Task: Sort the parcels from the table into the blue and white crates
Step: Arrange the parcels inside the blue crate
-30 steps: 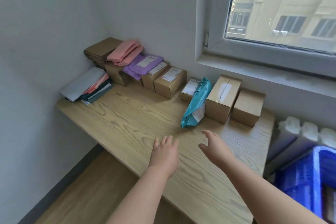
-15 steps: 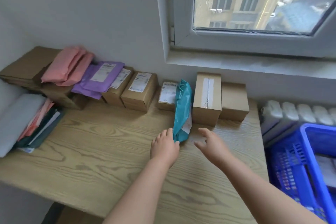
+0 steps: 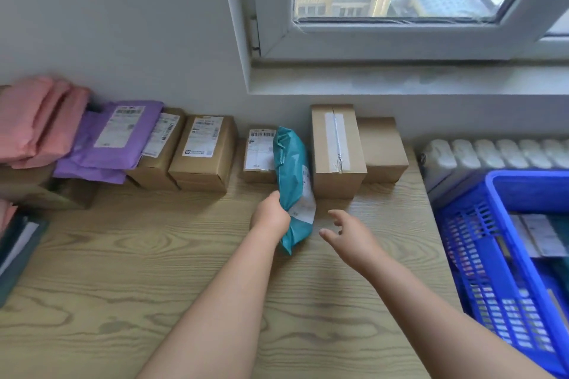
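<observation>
Teal parcel [image 3: 292,169] gripped by left hand [image 3: 271,218], right hand [image 3: 351,240] released — blue crate [image 3: 462,258] seemingly holds parcels [image 3: 537,234].

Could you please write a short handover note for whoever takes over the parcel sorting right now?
Left hand grips the teal mailer bag at its lower edge, next to the taped box.
Right hand is open, hovering just right of the bag and touching nothing.
Blue crate, right of the table, already holds some parcels; the white crate is out of view.
Left to do: crate the teal bag, then the boxes, purple mailers and pink mailers along the wall.
</observation>
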Available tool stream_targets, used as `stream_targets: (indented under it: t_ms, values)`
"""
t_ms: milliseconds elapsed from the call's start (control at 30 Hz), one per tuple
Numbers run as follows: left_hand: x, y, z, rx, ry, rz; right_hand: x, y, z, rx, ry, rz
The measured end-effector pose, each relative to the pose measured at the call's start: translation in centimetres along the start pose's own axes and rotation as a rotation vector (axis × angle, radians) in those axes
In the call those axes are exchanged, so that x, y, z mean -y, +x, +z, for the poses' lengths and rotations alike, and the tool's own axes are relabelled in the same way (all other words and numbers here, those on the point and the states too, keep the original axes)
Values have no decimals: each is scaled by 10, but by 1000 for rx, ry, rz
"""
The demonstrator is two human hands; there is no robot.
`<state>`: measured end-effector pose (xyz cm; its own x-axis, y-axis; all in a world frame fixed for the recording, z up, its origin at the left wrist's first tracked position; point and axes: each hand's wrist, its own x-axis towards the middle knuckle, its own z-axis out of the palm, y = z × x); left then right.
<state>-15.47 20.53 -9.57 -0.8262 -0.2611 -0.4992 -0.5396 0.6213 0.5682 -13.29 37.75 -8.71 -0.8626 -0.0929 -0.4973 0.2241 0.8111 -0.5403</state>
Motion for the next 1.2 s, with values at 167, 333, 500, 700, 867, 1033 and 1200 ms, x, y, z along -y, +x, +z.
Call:
stream_targets:
  t_ms: [167, 333, 500, 700, 867, 1033, 1200]
  values:
    - [24, -12, -9, 45, -100, -121, 11, -2, 2, 35, 84, 7]
    - [58, -39, -9, 210, -446, -314, 13, -6, 10, 106, 163, 55]
    - [81, -61, -11, 309, -641, -333, 20, -17, 17, 209, 328, 53]
    - [75, -91, -24, 254, -744, -199, 36, -33, 2, 319, 675, 45]
    - [51, -111, -42, 283, -998, -91, 40, -44, -22, 376, 838, -27]
    - [25, -120, -52, 256, -1156, 16, 32, -55, -39, 430, 909, -108]
    - [10, -122, -32, 143, -1241, -40, 20, -66, -42, 406, 989, -102]
